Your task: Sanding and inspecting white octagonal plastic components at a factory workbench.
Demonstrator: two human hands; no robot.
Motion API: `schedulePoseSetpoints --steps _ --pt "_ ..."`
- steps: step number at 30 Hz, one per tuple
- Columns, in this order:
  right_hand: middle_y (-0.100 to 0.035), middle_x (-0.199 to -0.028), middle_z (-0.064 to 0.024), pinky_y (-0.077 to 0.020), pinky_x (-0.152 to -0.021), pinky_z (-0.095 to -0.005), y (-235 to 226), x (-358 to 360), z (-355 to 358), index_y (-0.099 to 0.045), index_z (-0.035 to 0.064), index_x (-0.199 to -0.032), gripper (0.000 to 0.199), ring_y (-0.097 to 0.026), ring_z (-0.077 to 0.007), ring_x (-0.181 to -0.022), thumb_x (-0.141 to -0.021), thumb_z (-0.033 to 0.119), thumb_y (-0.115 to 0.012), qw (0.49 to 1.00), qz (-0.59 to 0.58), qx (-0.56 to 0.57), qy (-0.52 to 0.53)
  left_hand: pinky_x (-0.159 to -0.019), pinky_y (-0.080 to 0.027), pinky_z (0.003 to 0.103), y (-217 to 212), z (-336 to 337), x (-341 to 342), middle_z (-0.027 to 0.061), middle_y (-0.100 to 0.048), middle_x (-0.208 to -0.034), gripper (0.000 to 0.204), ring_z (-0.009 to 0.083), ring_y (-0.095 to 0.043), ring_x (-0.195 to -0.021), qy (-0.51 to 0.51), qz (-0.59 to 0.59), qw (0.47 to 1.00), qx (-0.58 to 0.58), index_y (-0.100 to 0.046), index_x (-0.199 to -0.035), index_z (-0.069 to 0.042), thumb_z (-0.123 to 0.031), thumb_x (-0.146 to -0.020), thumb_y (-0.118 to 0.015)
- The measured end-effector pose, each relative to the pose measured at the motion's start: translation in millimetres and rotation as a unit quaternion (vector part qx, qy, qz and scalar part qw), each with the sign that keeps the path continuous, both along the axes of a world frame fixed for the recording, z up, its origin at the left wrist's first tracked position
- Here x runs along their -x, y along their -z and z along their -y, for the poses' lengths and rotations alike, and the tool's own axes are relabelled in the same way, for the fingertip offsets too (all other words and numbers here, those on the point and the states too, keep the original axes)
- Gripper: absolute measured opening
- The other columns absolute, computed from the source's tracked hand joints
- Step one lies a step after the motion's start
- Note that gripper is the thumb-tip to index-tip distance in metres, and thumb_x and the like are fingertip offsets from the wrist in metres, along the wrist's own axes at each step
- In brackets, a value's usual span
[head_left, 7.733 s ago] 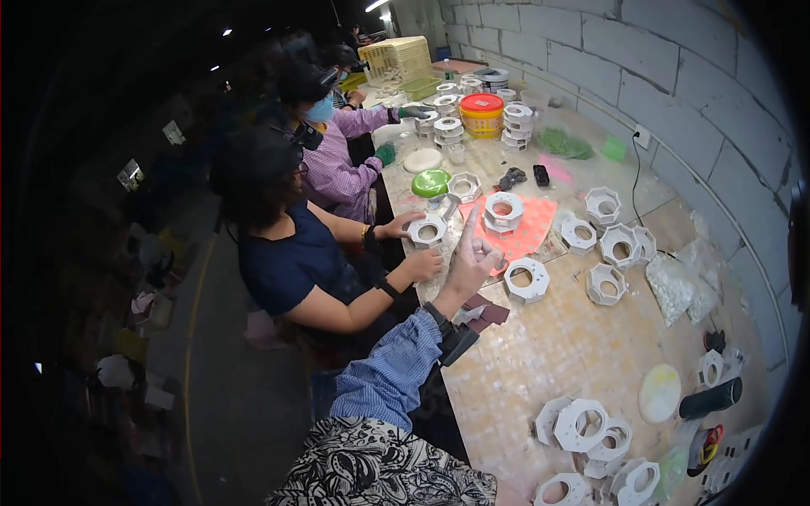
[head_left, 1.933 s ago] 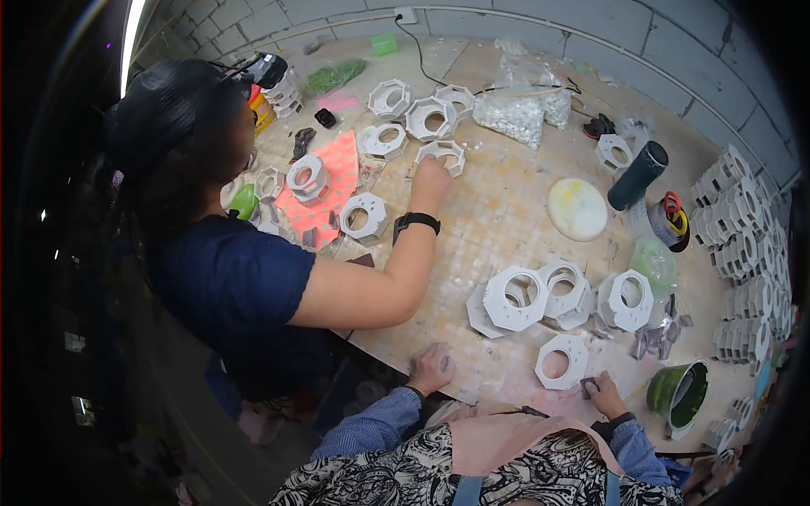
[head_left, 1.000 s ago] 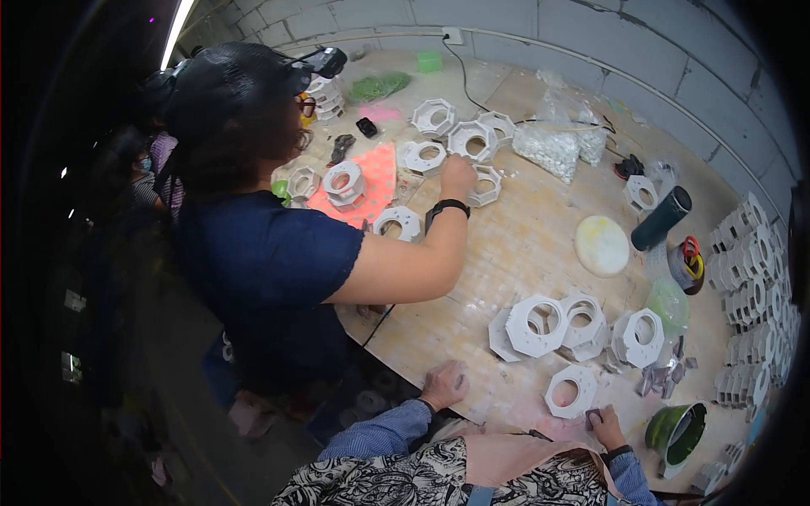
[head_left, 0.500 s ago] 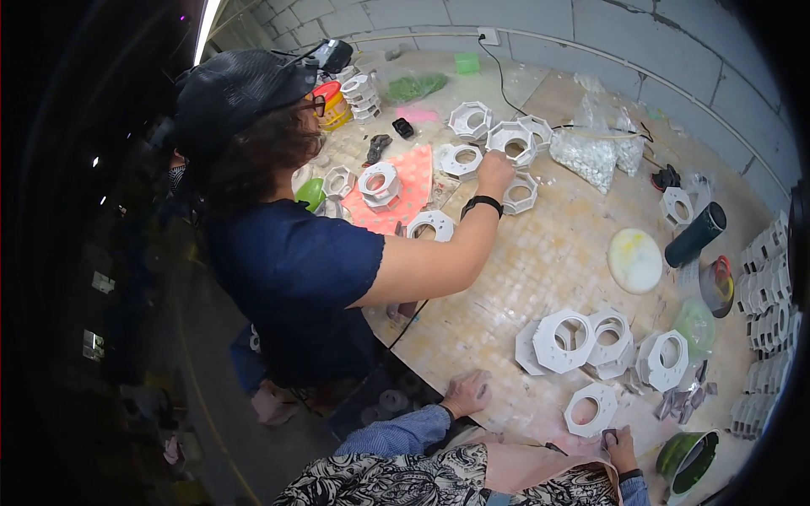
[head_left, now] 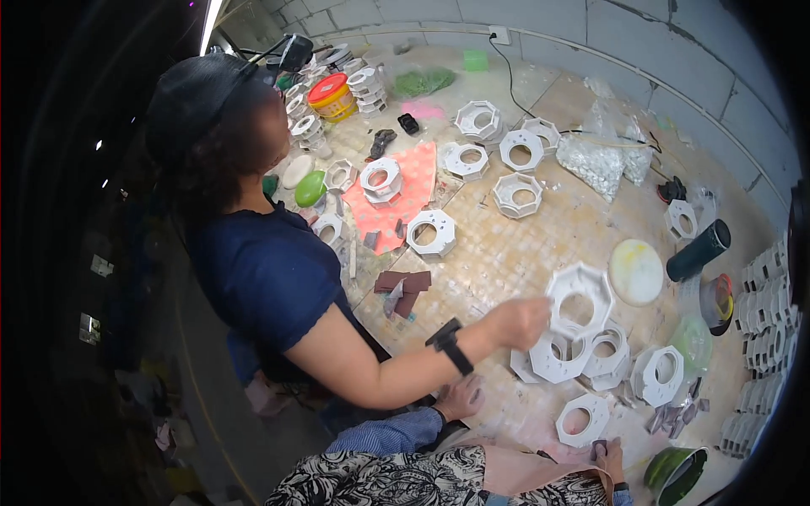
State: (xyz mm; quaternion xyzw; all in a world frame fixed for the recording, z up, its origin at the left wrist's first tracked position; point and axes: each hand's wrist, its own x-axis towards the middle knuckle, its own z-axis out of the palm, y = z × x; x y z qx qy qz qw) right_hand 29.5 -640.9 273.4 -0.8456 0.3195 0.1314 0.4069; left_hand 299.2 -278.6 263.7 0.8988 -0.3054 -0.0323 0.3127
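Note:
At the near table edge my left hand (head_left: pixel 460 398) rests with curled fingers; a small dark patch shows at them, too small to name. My right hand (head_left: pixel 611 462) is closed on a small folded piece of brownish sandpaper (head_left: pixel 599 449). Just beyond it lies a white octagonal ring part (head_left: pixel 582 420) on a pinkish dusty patch. Several similar rings cluster farther off, among them a front octagonal ring (head_left: pixel 560 358) and a thicker ring (head_left: pixel 658 376). Above the cluster, a co-worker's hand (head_left: pixel 520 324) holds another white octagonal ring (head_left: pixel 580 300).
The co-worker's arm (head_left: pixel 405 375) crosses in front of my left hand. Folded sandpaper pieces (head_left: pixel 672 417) and a green bowl-like container (head_left: pixel 675 474) are at right. Beyond stand a dark cylinder (head_left: pixel 699 250), a round whitish disc (head_left: pixel 636 271) and stacked white parts (head_left: pixel 764 312).
The co-worker's hand has swung from the far rings toward me, bringing one white octagonal ring over the near cluster. My hands stay almost in place.

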Motion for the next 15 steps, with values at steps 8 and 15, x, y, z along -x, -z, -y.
schedulePoseSetpoints --steps 8,15 --pt "-0.056 -0.09 -0.0276 -0.0424 -0.077 -0.0467 -28 -38 -11 -0.063 0.0008 -0.09 0.026 -0.053 -0.0429 -0.085 -0.086 0.025 -0.053 0.997 0.013 0.062 -0.051 -0.08 -0.046 0.031 -31 6 -11 0.0113 -0.06 -0.084 0.019 0.0234 -0.059 -0.085 0.04 -0.073 0.992 0.09 -0.058 -0.098 -0.004 -0.009 -0.079 -0.053" --pt "-0.055 -0.093 -0.0221 -0.0439 -0.076 -0.0425 -126 -78 -24 -0.061 -0.0001 -0.09 0.025 -0.055 -0.0389 -0.083 -0.086 0.024 -0.055 0.996 0.073 0.024 -0.035 -0.078 -0.054 0.03 -138 81 -92 0.004 -0.048 -0.059 0.022 0.0229 -0.061 -0.072 0.437 0.406 0.802 0.034 -0.052 -0.05 -0.003 0.007 -0.065 -0.063"
